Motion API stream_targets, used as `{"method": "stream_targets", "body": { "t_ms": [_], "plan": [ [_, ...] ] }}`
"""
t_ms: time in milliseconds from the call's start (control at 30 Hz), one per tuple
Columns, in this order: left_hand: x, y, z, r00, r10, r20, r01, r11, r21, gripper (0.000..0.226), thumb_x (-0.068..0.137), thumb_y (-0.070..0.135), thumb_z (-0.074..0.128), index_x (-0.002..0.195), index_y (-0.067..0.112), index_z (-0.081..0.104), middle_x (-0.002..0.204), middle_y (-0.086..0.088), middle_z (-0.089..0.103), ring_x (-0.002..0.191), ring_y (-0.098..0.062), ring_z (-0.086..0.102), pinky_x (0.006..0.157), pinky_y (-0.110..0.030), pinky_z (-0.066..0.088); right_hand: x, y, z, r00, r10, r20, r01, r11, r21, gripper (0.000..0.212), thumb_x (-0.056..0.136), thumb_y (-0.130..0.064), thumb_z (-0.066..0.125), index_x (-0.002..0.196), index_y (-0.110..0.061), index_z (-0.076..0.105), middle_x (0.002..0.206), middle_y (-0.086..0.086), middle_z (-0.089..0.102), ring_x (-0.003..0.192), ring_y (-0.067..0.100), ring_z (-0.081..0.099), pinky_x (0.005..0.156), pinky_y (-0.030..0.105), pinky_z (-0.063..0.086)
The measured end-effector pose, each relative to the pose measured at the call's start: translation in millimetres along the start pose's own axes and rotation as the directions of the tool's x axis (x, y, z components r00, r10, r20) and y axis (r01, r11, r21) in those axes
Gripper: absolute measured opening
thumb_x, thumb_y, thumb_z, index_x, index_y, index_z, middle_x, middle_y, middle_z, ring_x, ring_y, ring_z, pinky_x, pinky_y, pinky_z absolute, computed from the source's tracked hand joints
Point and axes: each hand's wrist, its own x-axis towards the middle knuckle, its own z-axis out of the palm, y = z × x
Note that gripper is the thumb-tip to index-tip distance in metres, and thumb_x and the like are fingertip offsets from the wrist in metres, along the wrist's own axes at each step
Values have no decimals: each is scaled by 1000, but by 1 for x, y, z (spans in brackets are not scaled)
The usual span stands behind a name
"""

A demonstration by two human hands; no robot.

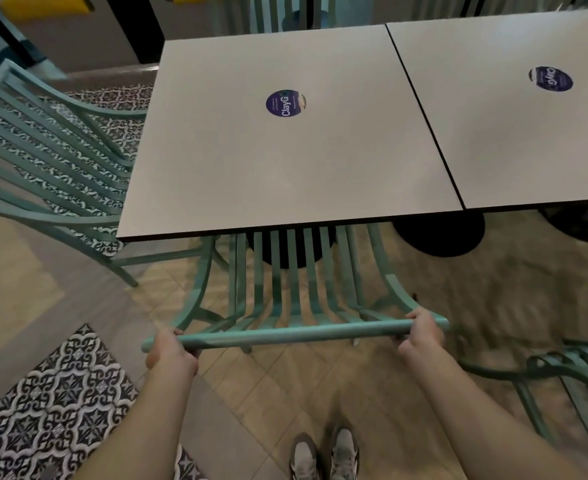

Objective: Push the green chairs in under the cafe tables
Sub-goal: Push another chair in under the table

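A green slatted metal chair (292, 336) stands in front of me, its seat partly hidden under the near edge of a pale square cafe table (251, 168). My left hand (169, 351) grips the left end of the chair's top rail. At the right end of the same rail, my right hand (422, 336) grips it too. A second green chair (53, 150) stands at the table's left side, its seat toward the table. At the lower right, part of a third green chair (576, 382) shows.
A second pale table (493, 150) butts against the first on the right; each carries a round blue sticker. Black round table bases (438, 237) stand on the floor beneath. Patterned black-and-white tiles (53, 410) lie at the lower left. My shoes (323, 455) are below the chair.
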Motion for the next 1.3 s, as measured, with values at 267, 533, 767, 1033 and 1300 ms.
{"method": "stream_targets", "body": {
  "t_ms": [267,533,767,1033,1300],
  "plan": [
    [-14,-13,-5,999,7,52,-7,1000,-4,40,82,8,58,122,7,52,114,-17,55,101,-34,60,85,-47,56,1,-12,-6,1000,-25,6,26,999,-29,34,77,1,50,110,-2,49,108,19,55,80,30,58,79,43,54],
    [-17,-13,-7,996,1,87,-1,1000,5,36,83,8,57,118,4,53,113,-17,55,98,-34,59,85,-48,56,0,-14,-7,999,-21,25,22,999,-39,28,76,-1,52,104,-3,50,116,19,58,102,34,60,85,46,55],
    [-18,-11,-10,994,-26,108,26,1000,-1,37,84,8,59,120,7,52,116,-16,56,100,-34,60,84,-48,56,-1,-14,-10,999,-7,32,7,1000,5,29,79,-2,53,107,-7,47,117,15,55,105,32,58,87,44,54],
    [-17,-18,-30,967,71,246,-114,979,166,57,87,36,65,135,13,44,119,-14,57,99,-28,62,84,-44,56,-2,-13,-20,991,-29,127,29,1000,0,43,87,-15,62,127,-8,46,123,17,57,109,32,60,93,48,52],
    [-48,-34,-57,539,670,510,-771,149,620,66,89,47,57,142,12,37,142,-14,40,130,-32,39,108,-50,33,-10,2,-98,653,-693,306,704,406,-583,70,91,-44,56,149,-16,30,154,7,31,141,22,29,113,38,26]
  ]
}}
